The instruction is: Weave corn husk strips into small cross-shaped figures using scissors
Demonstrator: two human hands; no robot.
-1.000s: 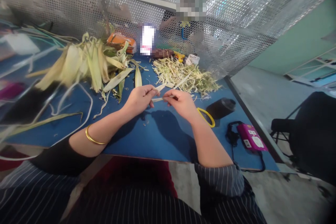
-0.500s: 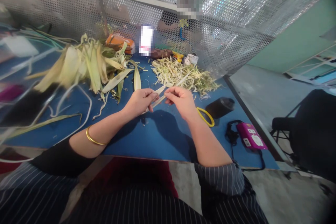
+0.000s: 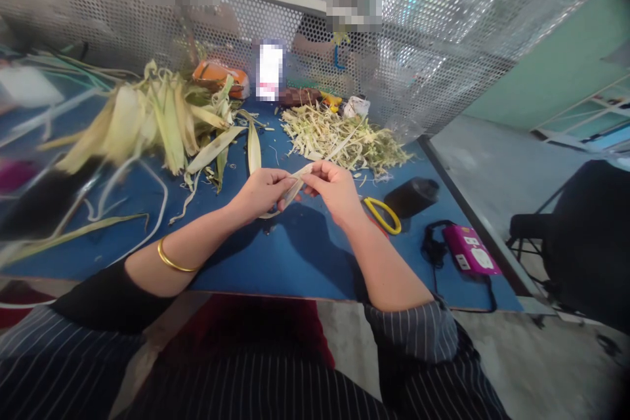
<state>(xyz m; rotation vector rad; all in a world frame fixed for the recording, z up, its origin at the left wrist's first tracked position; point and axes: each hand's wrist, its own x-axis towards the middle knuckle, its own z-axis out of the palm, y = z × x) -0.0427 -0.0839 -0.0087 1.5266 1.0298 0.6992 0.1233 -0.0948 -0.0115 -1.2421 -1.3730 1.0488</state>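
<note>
Nothing legible. Magenta box-shaped plastic power unit, near-right corner of blue bench: pale patches, no readable characters. Orange plastic packet, far edge: markings too blurred. Bright upright rectangular screen, far edge: pixelated.

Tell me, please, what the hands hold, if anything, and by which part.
The left hand and right hand hold a pale strip, one grip close beside the other; which part of its length is unclear.
</note>
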